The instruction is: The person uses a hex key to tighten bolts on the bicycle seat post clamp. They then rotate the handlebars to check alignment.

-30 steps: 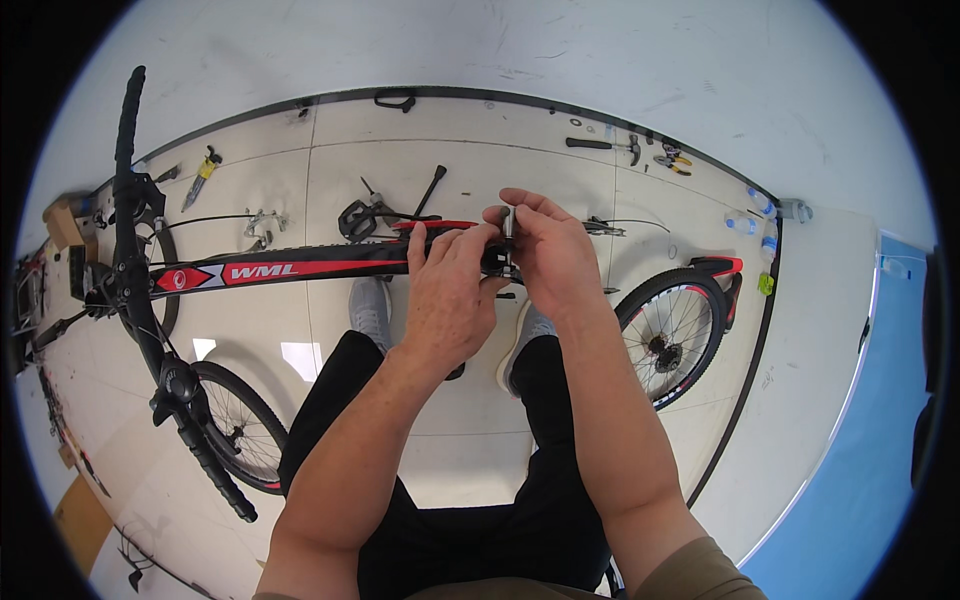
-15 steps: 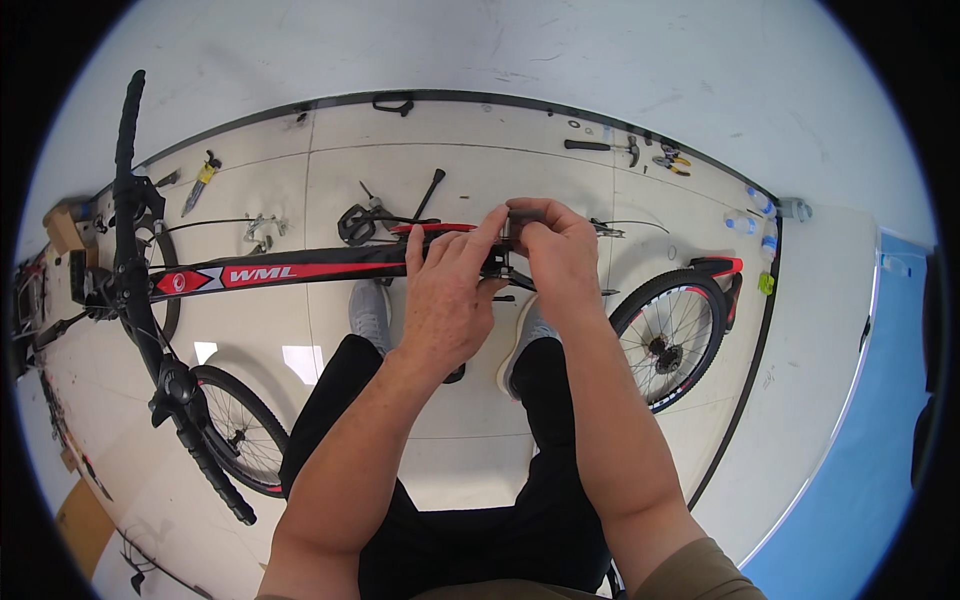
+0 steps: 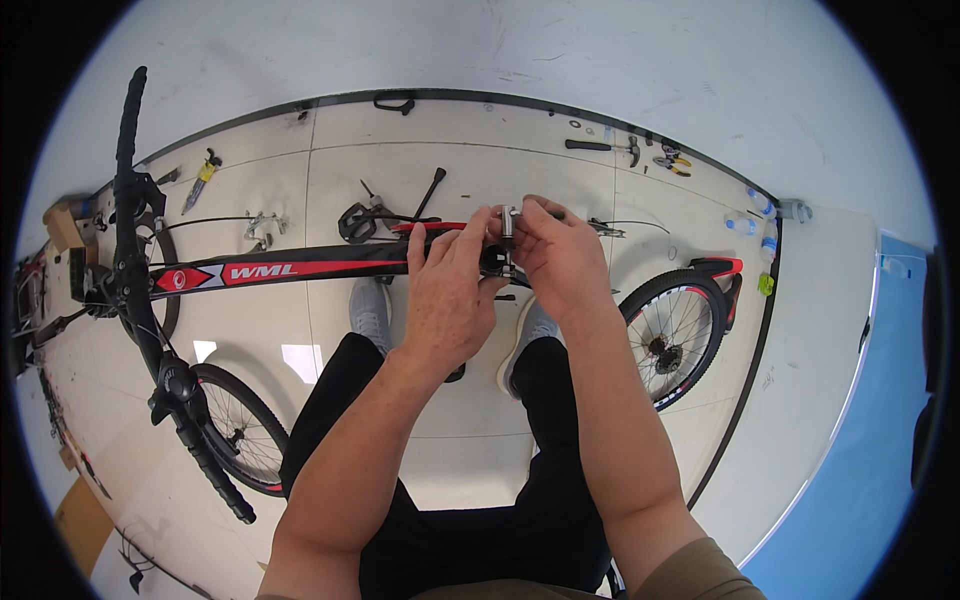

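Observation:
A black and red bicycle frame (image 3: 340, 264) lies across my view, its handlebar (image 3: 150, 330) with black tape at the left. My left hand (image 3: 450, 290) is closed round the frame near its right end, fingers over the top. Standing up at that end is a small silver cylindrical metal part (image 3: 508, 224), above a dark round tube opening (image 3: 494, 261). Right beside it, my right hand (image 3: 555, 255) pinches at the silver part's upper end with thumb and forefinger. Its other fingers curl near the tube, and what lies inside them is hidden.
A pedal with crank (image 3: 358, 224) lies on the floor beyond the frame. A rear wheel (image 3: 675, 345) is at the right, a front wheel (image 3: 240, 430) at lower left. Along the wall lie a hammer (image 3: 600, 147), pliers (image 3: 672, 160) and plastic bottles (image 3: 741, 224).
My right hand has shifted slightly right and its fingers have unfolded from over the silver part, which now shows. My left hand stays on the frame.

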The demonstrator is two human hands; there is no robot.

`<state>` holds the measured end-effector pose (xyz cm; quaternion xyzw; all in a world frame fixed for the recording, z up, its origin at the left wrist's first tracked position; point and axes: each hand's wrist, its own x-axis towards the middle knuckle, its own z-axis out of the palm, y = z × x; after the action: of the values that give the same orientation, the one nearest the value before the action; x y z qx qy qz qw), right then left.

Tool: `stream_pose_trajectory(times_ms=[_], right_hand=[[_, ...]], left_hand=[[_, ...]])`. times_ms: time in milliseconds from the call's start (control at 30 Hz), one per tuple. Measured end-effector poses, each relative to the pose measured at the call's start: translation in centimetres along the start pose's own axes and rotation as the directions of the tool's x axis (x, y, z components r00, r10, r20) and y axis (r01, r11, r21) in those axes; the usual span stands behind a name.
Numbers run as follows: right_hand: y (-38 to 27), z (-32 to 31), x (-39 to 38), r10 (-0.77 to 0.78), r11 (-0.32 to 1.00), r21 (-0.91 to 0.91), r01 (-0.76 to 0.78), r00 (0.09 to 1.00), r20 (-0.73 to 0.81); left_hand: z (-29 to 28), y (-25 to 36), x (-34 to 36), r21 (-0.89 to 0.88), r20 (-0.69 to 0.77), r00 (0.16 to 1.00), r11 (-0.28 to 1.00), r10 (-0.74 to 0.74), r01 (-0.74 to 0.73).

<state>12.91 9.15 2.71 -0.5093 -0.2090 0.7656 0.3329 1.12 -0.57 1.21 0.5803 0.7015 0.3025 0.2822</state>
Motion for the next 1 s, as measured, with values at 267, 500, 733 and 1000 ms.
stream_pose_trajectory(times_ms=[267, 500, 733, 1000], right_hand=[[0.9, 0.1, 0.5, 0.002, 1.0, -0.006, -0.002, 0.998, -0.056], [0.4, 0.4, -0.1, -0.149, 0.862, -0.495, 0.104, 0.988, -0.051], [0.4, 0.5, -0.1, -0.245, 0.695, -0.705, 0.139, 0.968, -0.05], [0.9, 0.0, 0.3, -0.228, 0.722, -0.673, 0.162, 0.974, -0.011]], left_hand=[[0.2, 0.0, 0.1, 0.014, -0.015, 0.999, 0.999, 0.035, -0.035], [0.2, 0.1, 0.1, 0.01, 0.001, 1.0, 1.0, 0.01, -0.01], [0.2, -0.2, 0.0, 0.03, -0.01, 0.999, 0.999, 0.032, -0.032], [0.3, -0.1, 0.1, 0.021, -0.009, 0.999, 0.999, 0.038, -0.038]])
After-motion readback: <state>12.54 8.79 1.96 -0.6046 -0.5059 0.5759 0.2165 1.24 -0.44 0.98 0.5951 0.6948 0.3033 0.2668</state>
